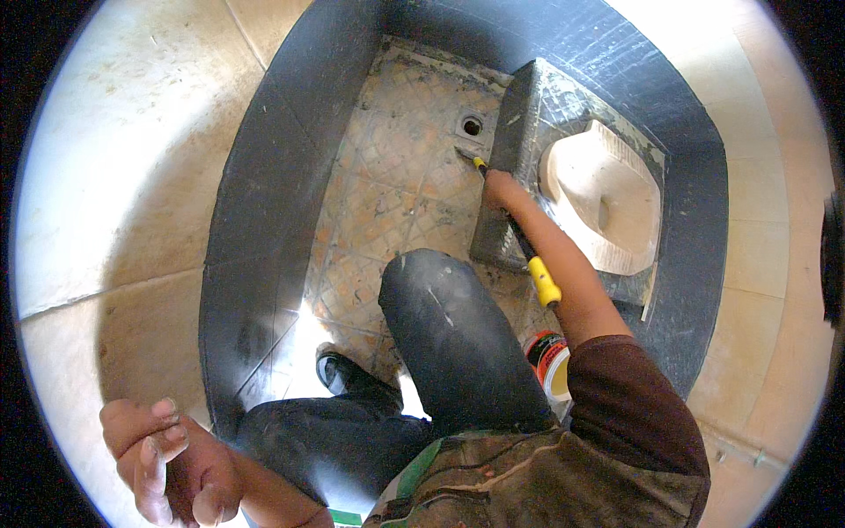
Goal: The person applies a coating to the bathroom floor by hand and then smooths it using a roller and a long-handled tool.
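My right hand (502, 189) is closed round a long-handled scraper (543, 280) with a black and yellow handle, which runs back along my forearm. Its narrow metal tip points at the tiled floor (378, 158), close to a square floor drain (473, 126) with a dark round hole. Whether the tip touches the tiles, I cannot tell. Loosely bent and apart, the fingers of my left hand (172, 471) hold nothing; this hand is raised at the lower left, in front of the beige wall.
A cream squat toilet pan (598, 198) is set in a raised dark step (506, 176) on the right. Beside my right knee stands a red and white tub (550, 365), partly hidden by my arm. Dark wall tiles (264, 194) enclose the narrow floor, which is marked with dirt and specks.
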Demonstrator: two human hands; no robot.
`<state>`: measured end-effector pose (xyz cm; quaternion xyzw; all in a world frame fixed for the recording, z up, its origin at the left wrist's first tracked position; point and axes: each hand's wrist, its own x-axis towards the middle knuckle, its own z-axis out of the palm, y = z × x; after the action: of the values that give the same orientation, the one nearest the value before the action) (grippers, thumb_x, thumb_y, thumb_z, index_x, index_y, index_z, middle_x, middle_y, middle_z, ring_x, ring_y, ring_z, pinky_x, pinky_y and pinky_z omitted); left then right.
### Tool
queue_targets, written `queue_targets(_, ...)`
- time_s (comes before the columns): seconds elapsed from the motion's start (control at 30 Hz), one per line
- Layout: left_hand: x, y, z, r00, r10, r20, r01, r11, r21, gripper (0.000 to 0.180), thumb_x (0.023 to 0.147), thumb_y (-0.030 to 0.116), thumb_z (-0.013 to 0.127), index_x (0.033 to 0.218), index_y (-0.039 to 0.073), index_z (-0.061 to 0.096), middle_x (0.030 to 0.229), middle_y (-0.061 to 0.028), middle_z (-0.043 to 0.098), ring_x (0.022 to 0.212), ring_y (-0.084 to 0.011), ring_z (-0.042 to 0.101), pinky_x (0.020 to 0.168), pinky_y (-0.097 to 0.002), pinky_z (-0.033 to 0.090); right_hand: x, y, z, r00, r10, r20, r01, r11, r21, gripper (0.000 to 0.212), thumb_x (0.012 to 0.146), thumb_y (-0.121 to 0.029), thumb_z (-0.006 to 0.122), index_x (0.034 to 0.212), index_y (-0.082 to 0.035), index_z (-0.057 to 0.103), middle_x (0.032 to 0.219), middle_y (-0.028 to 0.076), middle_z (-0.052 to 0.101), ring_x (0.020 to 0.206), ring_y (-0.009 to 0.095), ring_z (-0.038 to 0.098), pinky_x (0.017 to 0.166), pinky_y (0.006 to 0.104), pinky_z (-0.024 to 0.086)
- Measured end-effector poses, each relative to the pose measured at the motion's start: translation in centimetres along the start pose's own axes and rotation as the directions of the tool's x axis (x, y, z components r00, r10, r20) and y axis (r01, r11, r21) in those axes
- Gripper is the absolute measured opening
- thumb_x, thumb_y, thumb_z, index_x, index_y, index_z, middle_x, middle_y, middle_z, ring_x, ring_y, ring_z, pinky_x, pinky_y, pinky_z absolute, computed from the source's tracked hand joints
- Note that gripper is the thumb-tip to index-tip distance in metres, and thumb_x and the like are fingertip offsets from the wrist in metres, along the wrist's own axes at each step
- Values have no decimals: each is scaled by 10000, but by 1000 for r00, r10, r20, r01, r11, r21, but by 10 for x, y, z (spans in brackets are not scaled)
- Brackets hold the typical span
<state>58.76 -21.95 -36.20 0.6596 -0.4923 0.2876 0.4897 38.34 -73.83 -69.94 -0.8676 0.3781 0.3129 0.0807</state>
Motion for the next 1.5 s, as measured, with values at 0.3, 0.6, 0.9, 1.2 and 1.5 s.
queue_targets(0.3,18,6,-3,993,40,113,-41,999,10,649,946,580,412,1064,-23,620,836,-77,628,733,-283,544,645,-405,418,-4,-22,-3,999,10,-48,-3,991,133,280,800,-97,566,1018,48,666,1036,247,675,964,403,663,803,466,545)
queue_targets(0.6,8,3,2,1000,6,-10,-6,1000,-3,612,931,555,426,1040,-16,619,818,-73,601,737,-270,518,643,-401,404,-9,-19,-34,999,35,14,-36,996,81,352,721,-107,694,1045,20,642,1030,255,672,984,399,653,824,468,539)
queue_targets(0.9,13,-2,-15,999,-22,42,26,994,-103,602,913,540,444,1057,-13,634,806,-69,608,762,-264,516,682,-401,370,-27,-25,-46,995,97,-3,-91,940,330,423,773,-81,612,1171,52,552,1046,265,661,971,402,656,807,472,540)
queue_targets(1.2,10,-3,-12,1000,6,-8,-7,992,-127,600,931,545,417,1068,1,631,802,-72,592,758,-254,499,681,-399,348,-58,-45,57,982,75,-174,-8,934,356,450,813,-51,560,1249,33,485,981,302,651,939,438,644,809,499,530)
queue_targets(1.5,18,1,-13,999,33,25,-29,989,-144,624,937,567,406,1065,-3,624,818,-79,588,740,-257,488,690,-395,350,-25,-53,48,961,148,-235,-55,931,360,381,834,-40,529,1207,36,506,993,280,660,923,424,656,783,489,541)
